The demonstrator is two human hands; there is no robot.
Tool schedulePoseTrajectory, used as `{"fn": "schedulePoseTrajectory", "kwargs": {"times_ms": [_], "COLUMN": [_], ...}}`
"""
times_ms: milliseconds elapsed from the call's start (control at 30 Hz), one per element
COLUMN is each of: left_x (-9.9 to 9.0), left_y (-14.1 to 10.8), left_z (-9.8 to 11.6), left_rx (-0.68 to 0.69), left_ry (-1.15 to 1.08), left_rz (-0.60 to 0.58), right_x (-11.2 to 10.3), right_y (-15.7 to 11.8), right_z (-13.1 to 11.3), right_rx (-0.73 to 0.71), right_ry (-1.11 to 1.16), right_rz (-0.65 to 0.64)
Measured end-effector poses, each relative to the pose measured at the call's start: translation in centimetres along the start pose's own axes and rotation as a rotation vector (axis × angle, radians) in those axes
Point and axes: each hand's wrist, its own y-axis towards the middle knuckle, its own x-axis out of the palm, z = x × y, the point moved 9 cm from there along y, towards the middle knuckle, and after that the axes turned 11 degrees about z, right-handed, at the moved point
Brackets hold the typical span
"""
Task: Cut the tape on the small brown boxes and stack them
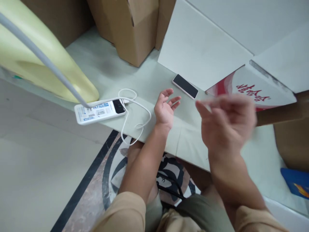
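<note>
My left hand (166,109) is raised over the pale table edge, palm up. Its fingers are loosely bent and apart, with nothing in them. Closest to it lies a phone (185,86) with a dark screen and pale rim, flat on the table beyond the fingertips, not touched. My right hand (227,119) is up in the air to the right, in front of a white and red printed box (251,84). Motion smears its fingers, so whether they pinch anything is unclear. Left of my hands, a white power bank (98,112) sits with a looped white cable (147,111).
Cardboard boxes (137,35) and large white boxes (193,48) stand along the back of the table (111,72). A pale yellow rounded object (48,61), crossed by a grey tube (48,62), fills the upper left. A blue item (295,182) lies at the right edge.
</note>
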Motion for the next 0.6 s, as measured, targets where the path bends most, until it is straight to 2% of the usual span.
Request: {"fn": "schedulePoseTrajectory", "kwargs": {"times_ms": [33,100,167,233,400,467,600], "left_x": [0.0,-0.1,-0.2,-0.4,-1.1,-1.3,-1.4], "left_y": [-0.1,-0.4,-0.5,-0.5,0.0,0.0,-0.1], "left_z": [0.2,0.7,1.3,1.8,2.5,2.7,3.3], "left_rx": [-0.006,-0.006,0.012,0.034,0.050,0.057,0.067], "left_ry": [-0.010,-0.032,-0.058,-0.089,-0.110,-0.101,-0.084], "left_rz": [0.005,0.019,0.036,0.055,0.104,0.104,0.090], "right_x": [1.9,6.0,9.4,11.9,16.8,19.1,23.5], "right_y": [2.9,7.4,10.4,12.9,18.8,20.7,23.3], "right_z": [1.2,2.4,3.0,2.8,0.1,-1.6,-3.7], "right_rx": [-0.007,-0.051,-0.053,-0.054,-0.156,-0.241,-0.344], "right_ry": [0.025,0.056,0.019,-0.065,-0.436,-0.504,-0.621], "right_rz": [0.030,-0.004,-0.085,-0.145,-0.161,-0.176,-0.318]}}
